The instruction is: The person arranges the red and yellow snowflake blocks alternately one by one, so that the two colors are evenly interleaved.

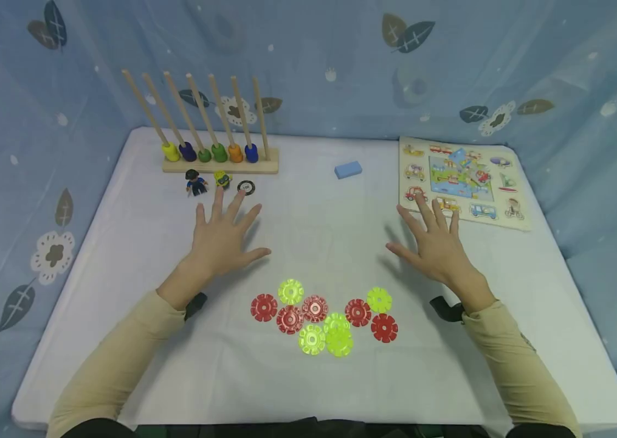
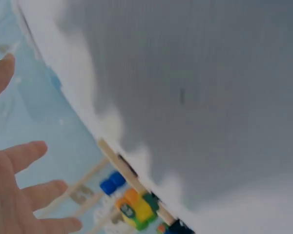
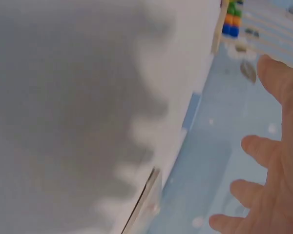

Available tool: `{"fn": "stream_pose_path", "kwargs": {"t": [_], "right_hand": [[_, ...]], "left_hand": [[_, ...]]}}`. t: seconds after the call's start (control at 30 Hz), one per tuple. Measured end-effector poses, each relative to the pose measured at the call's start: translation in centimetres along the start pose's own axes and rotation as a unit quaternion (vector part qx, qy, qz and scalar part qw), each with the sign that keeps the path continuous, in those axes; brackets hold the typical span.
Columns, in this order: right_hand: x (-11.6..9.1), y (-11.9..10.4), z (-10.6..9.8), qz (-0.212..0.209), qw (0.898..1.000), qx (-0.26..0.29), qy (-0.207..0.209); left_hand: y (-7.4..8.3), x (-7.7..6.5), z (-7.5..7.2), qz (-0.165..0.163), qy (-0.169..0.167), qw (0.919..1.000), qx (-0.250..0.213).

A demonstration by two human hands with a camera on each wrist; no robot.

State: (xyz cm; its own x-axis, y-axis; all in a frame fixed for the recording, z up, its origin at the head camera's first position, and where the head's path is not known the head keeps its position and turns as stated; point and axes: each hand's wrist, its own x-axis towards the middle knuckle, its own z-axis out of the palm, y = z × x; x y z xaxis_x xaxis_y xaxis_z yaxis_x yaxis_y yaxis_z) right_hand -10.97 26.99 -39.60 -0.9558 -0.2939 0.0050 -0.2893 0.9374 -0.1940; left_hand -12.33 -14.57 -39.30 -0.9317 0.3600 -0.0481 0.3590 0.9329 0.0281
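Observation:
My left hand (image 1: 220, 243) hovers over the table with fingers spread and holds nothing. Just beyond its fingertips lie a small dark-haired toy figure (image 1: 196, 182), a yellow toy figure (image 1: 223, 179) and a black-and-white round token (image 1: 246, 187). My right hand (image 1: 436, 249) is likewise spread and holds nothing, its fingertips overlapping the near edge of the wooden picture puzzle (image 1: 412, 176) in the head view. Between and nearer than the hands lie several flower-shaped plastic discs, red (image 1: 264, 308) and yellow-green (image 1: 290, 292), some overlapping. Both wrist views show spread fingers above a shadowed white surface.
A wooden peg rack (image 1: 220, 166) with coloured beads low on most of its rods stands at the back left. A blue block (image 1: 348, 170) lies at the back middle. The white table (image 1: 138, 267) meets a blue patterned curtain (image 1: 319, 79) behind and at both sides.

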Motion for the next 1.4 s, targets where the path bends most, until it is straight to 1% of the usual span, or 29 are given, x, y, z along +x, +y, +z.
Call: {"fn": "stream_pose_path", "kwargs": {"t": [0.07, 0.17, 0.23, 0.3, 0.37, 0.43, 0.53, 0.63, 0.73, 0.83, 0.9, 0.93, 0.97, 1.03, 1.17, 1.27, 1.33, 1.4], "right_hand": [[-0.1, -0.8, 0.2, -0.034, 0.999, -0.004, -0.003], [-0.5, -2.1, 0.6, -0.101, 0.995, -0.017, -0.003], [-0.9, -3.0, 1.0, -0.148, 0.989, -0.026, -0.008], [-1.4, -3.8, 1.3, -0.194, 0.980, -0.033, -0.015], [-1.8, -4.6, 1.5, -0.229, 0.972, -0.036, -0.029], [-2.2, -5.3, 1.6, -0.256, 0.965, -0.041, -0.043], [-2.7, -6.1, 1.7, -0.282, 0.957, -0.041, -0.062], [-3.2, -6.3, 1.6, -0.298, 0.951, -0.043, -0.071], [-3.8, -6.0, 1.2, -0.300, 0.949, -0.050, -0.078], [-4.3, -5.3, 0.8, -0.287, 0.952, -0.061, -0.090], [-4.5, -4.8, 0.6, -0.277, 0.954, -0.061, -0.095], [-4.5, -4.7, 0.6, -0.274, 0.955, -0.059, -0.099], [-4.5, -4.5, 0.6, -0.274, 0.955, -0.057, -0.101], [-4.5, -4.5, 0.8, -0.280, 0.953, -0.053, -0.105], [-4.6, -4.6, 1.2, -0.288, 0.950, -0.046, -0.116], [-4.6, -4.7, 1.3, -0.285, 0.950, -0.032, -0.125], [-4.4, -4.8, 1.3, -0.285, 0.949, -0.022, -0.132], [-4.2, -4.9, 1.4, -0.287, 0.948, -0.014, -0.136]], "left_hand": [[0.8, -0.5, 0.2, 0.028, -0.006, 0.9996, -0.005], [1.9, -1.4, 0.6, 0.093, -0.016, 0.9953, -0.024], [2.6, -2.0, 0.8, 0.142, -0.024, 0.9890, -0.035], [3.3, -2.5, 1.0, 0.189, -0.028, 0.9807, -0.042], [4.1, -2.9, 1.3, 0.222, -0.032, 0.9735, -0.046], [4.8, -3.1, 1.5, 0.244, -0.035, 0.9681, -0.043], [5.8, -3.4, 1.7, 0.268, -0.032, 0.9621, -0.039], [6.8, -3.7, 1.8, 0.297, -0.010, 0.9545, -0.022], [8.0, -3.8, 2.0, 0.335, 0.030, 0.9418, 0.009], [9.3, -3.9, 2.2, 0.366, 0.073, 0.9270, 0.033], [10.1, -3.9, 2.3, 0.378, 0.091, 0.9202, 0.043], [10.5, -4.0, 2.3, 0.381, 0.095, 0.9186, 0.045], [10.8, -4.0, 2.3, 0.381, 0.092, 0.9187, 0.047], [11.3, -4.3, 2.3, 0.376, 0.075, 0.9220, 0.052], [12.0, -4.8, 2.2, 0.359, 0.019, 0.9315, 0.051], [12.3, -4.6, 2.3, 0.350, -0.004, 0.9360, 0.035], [12.3, -4.3, 2.3, 0.348, -0.023, 0.9369, 0.017], [12.3, -3.8, 2.1, 0.356, -0.043, 0.9336, 0.001]]}}
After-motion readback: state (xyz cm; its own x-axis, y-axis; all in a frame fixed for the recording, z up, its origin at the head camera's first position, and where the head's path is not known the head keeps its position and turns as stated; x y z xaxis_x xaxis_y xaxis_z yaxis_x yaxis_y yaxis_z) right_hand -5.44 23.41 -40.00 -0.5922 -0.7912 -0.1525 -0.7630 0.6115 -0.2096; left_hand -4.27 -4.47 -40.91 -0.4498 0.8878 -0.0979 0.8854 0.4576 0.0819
